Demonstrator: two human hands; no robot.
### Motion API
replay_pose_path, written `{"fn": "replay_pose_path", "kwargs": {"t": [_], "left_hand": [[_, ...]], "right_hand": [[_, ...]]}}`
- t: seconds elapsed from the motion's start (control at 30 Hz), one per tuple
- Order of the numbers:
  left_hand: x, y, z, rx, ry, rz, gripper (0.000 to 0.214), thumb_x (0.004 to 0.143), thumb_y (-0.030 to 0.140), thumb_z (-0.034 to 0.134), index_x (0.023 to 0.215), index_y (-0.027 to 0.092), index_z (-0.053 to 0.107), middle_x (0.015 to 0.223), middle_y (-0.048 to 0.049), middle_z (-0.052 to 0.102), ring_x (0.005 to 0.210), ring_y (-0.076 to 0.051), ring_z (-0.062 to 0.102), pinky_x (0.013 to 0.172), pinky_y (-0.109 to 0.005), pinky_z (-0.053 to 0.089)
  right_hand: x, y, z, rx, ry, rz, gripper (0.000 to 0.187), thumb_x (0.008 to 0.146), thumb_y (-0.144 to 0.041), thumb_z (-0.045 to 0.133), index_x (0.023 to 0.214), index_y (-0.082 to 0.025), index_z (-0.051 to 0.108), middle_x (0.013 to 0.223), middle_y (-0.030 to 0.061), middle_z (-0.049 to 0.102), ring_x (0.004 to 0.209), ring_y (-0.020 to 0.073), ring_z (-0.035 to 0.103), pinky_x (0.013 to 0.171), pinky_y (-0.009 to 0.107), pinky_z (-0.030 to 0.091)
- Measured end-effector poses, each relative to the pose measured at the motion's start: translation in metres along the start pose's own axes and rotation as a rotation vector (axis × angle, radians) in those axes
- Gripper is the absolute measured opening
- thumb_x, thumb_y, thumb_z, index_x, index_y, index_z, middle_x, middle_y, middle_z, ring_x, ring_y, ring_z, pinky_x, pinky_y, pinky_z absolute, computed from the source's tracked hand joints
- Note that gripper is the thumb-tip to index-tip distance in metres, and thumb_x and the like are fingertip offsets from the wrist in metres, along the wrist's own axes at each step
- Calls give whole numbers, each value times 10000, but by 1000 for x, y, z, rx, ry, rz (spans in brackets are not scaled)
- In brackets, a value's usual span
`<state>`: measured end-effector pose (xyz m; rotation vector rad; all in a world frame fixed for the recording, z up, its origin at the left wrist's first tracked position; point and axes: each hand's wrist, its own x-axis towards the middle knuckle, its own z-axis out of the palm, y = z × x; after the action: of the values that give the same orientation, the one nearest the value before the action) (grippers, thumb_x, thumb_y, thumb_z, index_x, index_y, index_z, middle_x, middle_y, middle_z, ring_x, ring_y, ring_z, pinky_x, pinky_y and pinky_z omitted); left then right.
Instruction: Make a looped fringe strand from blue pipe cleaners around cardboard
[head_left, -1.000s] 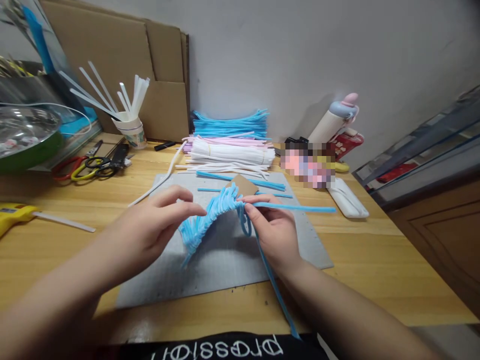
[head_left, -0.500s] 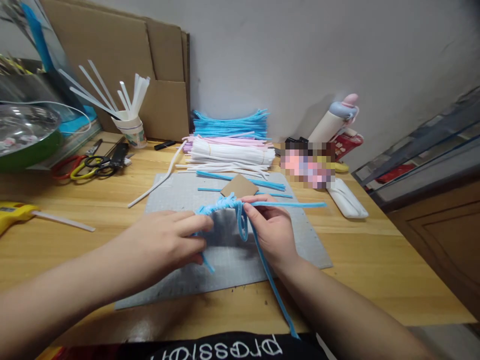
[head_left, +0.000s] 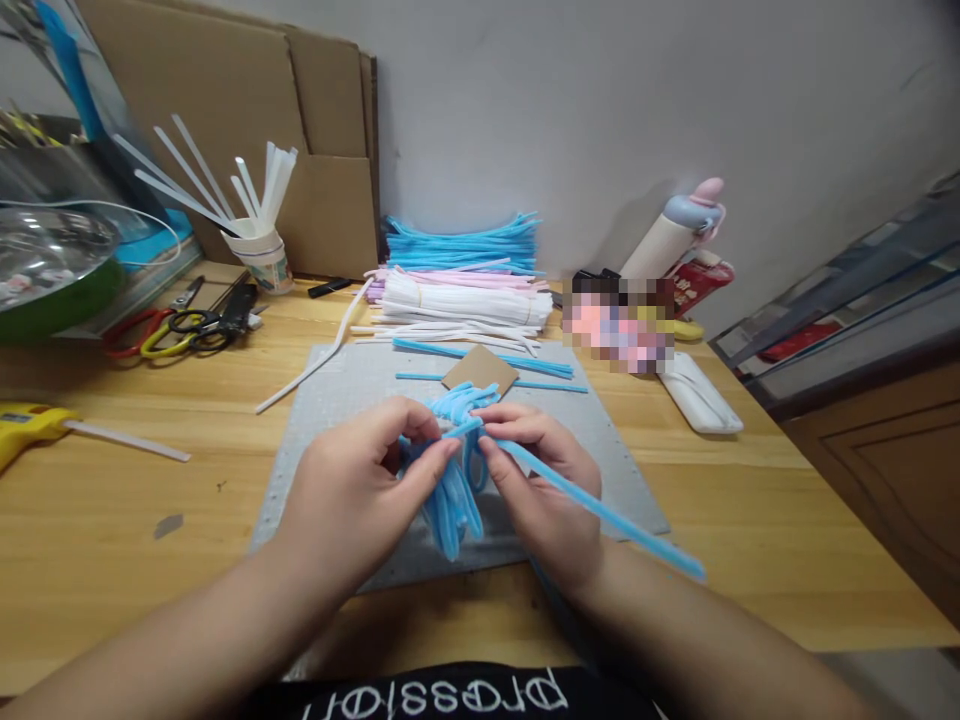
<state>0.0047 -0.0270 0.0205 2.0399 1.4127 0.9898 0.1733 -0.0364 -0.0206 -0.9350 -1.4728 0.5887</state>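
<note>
Above the grey cutting mat (head_left: 300, 470), my left hand (head_left: 375, 470) and my right hand (head_left: 547, 490) meet at a looped bunch of blue pipe cleaners (head_left: 450, 500). Thumb and fingers of my left hand pinch a short stretch of blue pipe cleaner beside the loops. My right hand is closed in a pinch on the same strand, whose long free end (head_left: 630, 525) sticks out to the lower right. Behind the hands lies a square of brown cardboard (head_left: 480, 370), with loose blue pipe cleaners (head_left: 525, 360) around it.
Bundles of blue (head_left: 461, 245) and white pipe cleaners (head_left: 465, 305) lie by the wall. Scissors (head_left: 172, 330), a cup of white sticks (head_left: 259, 255) and a yellow glue gun (head_left: 34, 430) are at left. A bottle (head_left: 660, 245) and white pack (head_left: 697, 395) stand at right.
My left hand has moved right and turned, now pinching near my right hand. The looped bunch has swung round with its loops hanging down. The free end now slants down to the right.
</note>
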Motion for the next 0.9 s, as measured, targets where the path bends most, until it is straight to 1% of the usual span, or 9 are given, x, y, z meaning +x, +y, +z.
{"fn": "replay_pose_path", "kwargs": {"t": [0.1,0.2,0.27,0.37,0.47,0.6,0.7,0.83,0.9], "left_hand": [[1,1,3,23,-11,-8,113,834,302,612,768,211,607,657,35,614,534,-103,509,512,-228,379],[4,-1,5,40,-41,-24,118,843,310,598,785,208,611,657,35,617,543,-106,523,522,-230,388],[5,-3,7,36,-83,-28,112,858,301,574,812,206,613,667,34,621,560,-111,541,533,-234,395],[5,-6,8,-11,-145,-27,96,874,266,544,886,210,620,716,26,639,598,-118,571,559,-236,421],[3,-8,9,-10,-122,-33,93,860,265,568,915,221,629,731,28,648,593,-114,571,562,-234,428],[1,-8,9,45,-57,-67,116,836,309,601,898,218,638,649,38,629,528,-112,546,520,-231,414],[4,-10,10,47,-104,-83,150,831,329,595,887,211,669,661,20,661,536,-125,563,521,-240,423],[9,-15,10,27,-160,-39,165,824,306,581,836,195,703,783,-24,716,682,-169,623,624,-275,464],[10,-15,9,-32,-157,-78,166,819,307,584,809,193,705,765,-24,714,681,-169,623,622,-272,465]], "right_hand": [[0,1,2,-34,-18,-56,144,811,-107,636,899,-220,646,966,40,670,913,177,647,825,366,535],[-1,1,2,-96,-58,-137,179,803,-86,634,913,-227,653,933,33,649,875,168,637,801,353,536],[-1,3,2,-123,-85,-166,206,804,-71,625,931,-231,650,940,34,645,874,167,634,791,347,537],[-2,6,1,-157,-81,-192,227,800,-61,623,948,-232,644,946,41,644,880,171,631,777,346,539],[-3,8,0,-189,-71,-233,265,794,-52,624,978,-241,640,961,46,648,884,176,634,772,350,545],[-7,10,-3,-232,-114,-320,336,799,-48,602,1057,-262,625,1004,56,660,924,194,641,784,377,559],[-7,12,-4,-282,-154,-382,350,802,-48,589,1080,-258,622,1022,66,668,964,207,639,805,398,560],[-4,13,-3,-354,-188,-406,299,818,-54,567,1051,-228,634,996,78,680,950,198,642,790,378,565],[0,11,-1,-394,-190,-455,264,828,-60,563,1029,-214,640,971,84,690,934,197,645,772,367,569]]}}
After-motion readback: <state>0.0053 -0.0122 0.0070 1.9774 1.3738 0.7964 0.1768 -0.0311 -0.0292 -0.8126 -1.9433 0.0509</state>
